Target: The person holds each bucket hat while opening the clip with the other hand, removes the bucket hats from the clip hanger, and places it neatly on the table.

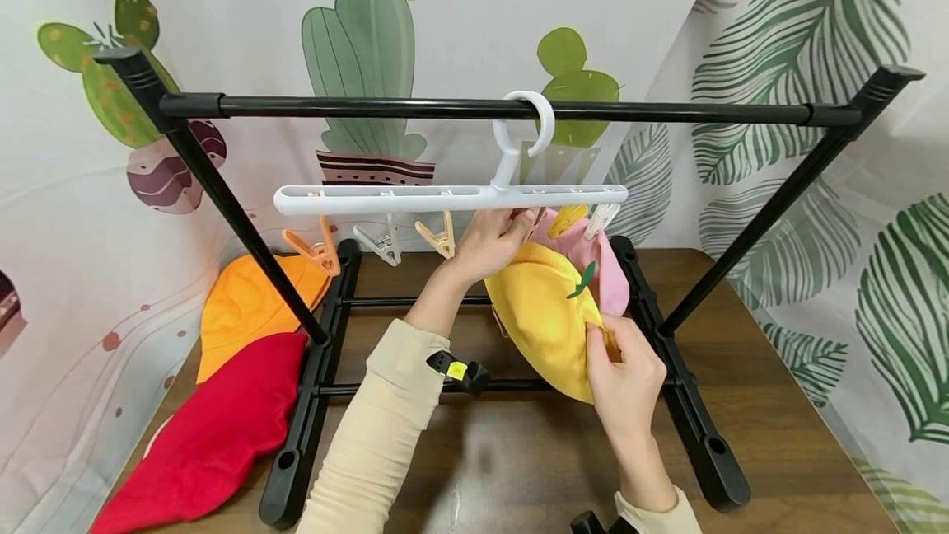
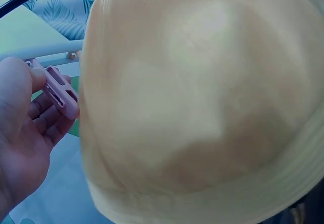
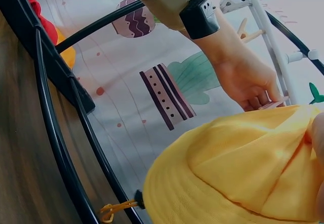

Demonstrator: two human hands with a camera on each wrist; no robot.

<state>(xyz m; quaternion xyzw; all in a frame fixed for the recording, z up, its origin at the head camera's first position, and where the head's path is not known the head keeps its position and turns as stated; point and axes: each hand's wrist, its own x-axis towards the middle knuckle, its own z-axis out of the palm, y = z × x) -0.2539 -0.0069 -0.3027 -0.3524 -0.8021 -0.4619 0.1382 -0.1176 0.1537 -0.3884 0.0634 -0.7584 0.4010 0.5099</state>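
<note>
Under a white hanger, my left hand holds a pink clothespin between thumb and fingers. Beside it droops a yellow hat with a small green leaf, its top close under the hanger. Whether the clothespin bites the hat's cloth, I cannot tell. My right hand pinches the hat's right edge between thumb and fingers. Behind the yellow hat a pink hat hangs at the hanger's right end, near a yellow clothespin and a white clothespin.
The hanger hooks over a black rack's bar. Left along it dangle an orange clothespin, a grey one and a pale orange one. An orange hat and a red hat lie on the wooden table, left of the rack.
</note>
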